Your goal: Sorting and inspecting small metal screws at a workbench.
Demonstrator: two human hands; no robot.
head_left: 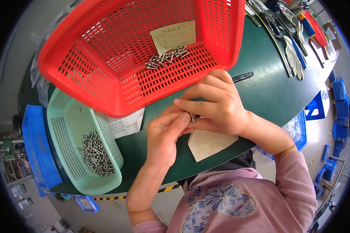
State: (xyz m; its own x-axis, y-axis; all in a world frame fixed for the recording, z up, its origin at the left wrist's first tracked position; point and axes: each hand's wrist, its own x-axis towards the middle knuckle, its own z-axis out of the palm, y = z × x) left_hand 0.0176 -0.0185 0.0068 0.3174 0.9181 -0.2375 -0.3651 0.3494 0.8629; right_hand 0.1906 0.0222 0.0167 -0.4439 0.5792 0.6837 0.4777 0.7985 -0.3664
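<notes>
My left hand (163,138) and my right hand (217,103) meet over the near part of the green table. A small shiny metal part (193,119) is pinched between their fingertips; the fingers hide most of it, so its exact kind is unclear. Just beyond them stands a large red plastic basket (122,95), holding a loose pile of slim metal pins (167,57) and a yellowish paper card (174,35). To the left, a pale green basket (114,182) contains a bigger heap of similar metal pins (97,155).
A beige card (208,143) lies under my hands, and a printed white sheet (126,123) sits beside the green basket. A black pen-like tool (244,77) rests right of the red basket. White gloves (293,58) and several tools are at the far right. A blue bin (39,147) stands far left.
</notes>
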